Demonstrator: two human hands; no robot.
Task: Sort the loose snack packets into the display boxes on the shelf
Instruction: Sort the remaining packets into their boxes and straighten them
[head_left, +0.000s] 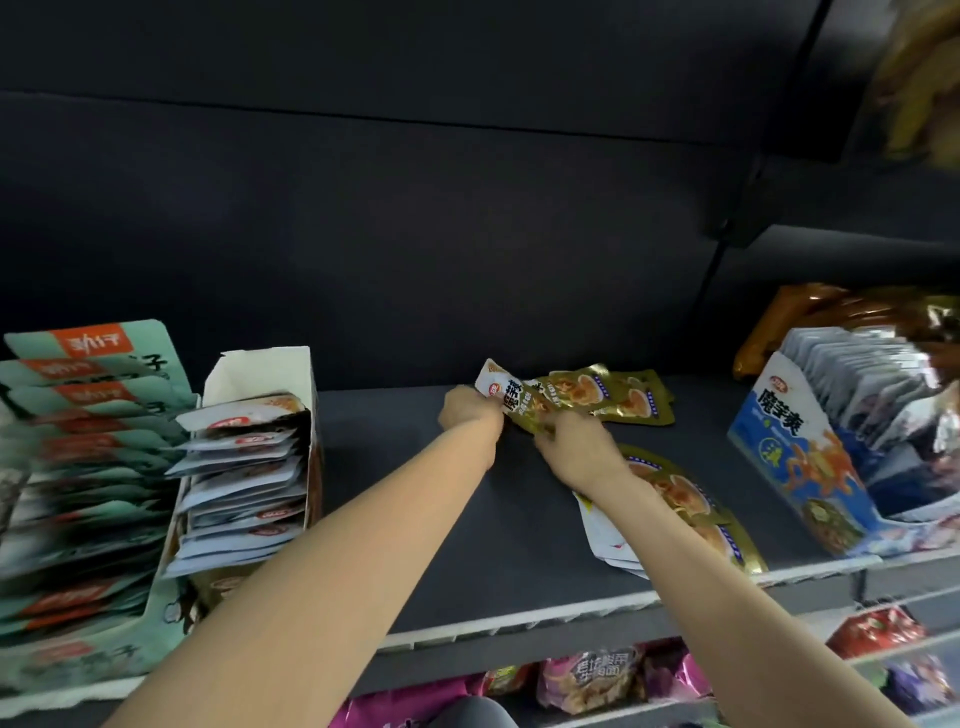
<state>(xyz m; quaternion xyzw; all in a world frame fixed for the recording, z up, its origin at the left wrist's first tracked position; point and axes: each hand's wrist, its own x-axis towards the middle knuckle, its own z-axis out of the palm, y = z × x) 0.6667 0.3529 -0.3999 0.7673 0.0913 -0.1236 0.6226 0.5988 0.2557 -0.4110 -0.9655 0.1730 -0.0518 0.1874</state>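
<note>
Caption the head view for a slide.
Both hands gather loose gold-green foil snack packets on the dark grey shelf between display boxes.

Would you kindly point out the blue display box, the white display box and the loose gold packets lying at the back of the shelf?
blue display box (795, 447): head view, on its printed front panel.
white display box (260, 371): head view, on its raised back flap.
loose gold packets (623, 395): head view, on the topmost packet's face.
</note>
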